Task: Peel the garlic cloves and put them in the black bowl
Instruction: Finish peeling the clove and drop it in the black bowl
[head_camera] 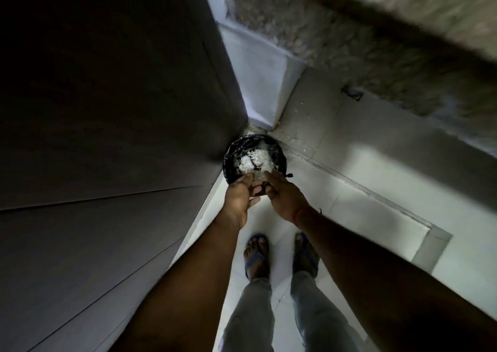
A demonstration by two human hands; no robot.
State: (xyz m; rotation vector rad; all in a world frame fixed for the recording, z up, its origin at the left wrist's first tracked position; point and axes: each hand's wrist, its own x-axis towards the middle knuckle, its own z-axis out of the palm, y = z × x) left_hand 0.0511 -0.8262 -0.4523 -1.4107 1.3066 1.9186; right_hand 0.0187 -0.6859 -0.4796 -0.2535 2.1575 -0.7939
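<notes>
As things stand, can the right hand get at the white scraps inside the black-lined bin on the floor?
Probably yes: the right hand hangs over the bin's near rim, the white scraps lie uncovered just beyond its fingertips, and the left hand is beside it, not across.

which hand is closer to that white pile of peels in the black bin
Right, narrowly. The right hand reaches its fingertips over the bin rim beside the white peels; the left hand hovers at the near rim, slightly further back.

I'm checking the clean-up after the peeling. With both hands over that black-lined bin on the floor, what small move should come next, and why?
Probably brush the palms together over the bin. The left hand and right hand hover just above its rim with fingers loosely extended, and white papery scraps already lie inside, so any bits clinging to the hands would drop in there.
</notes>
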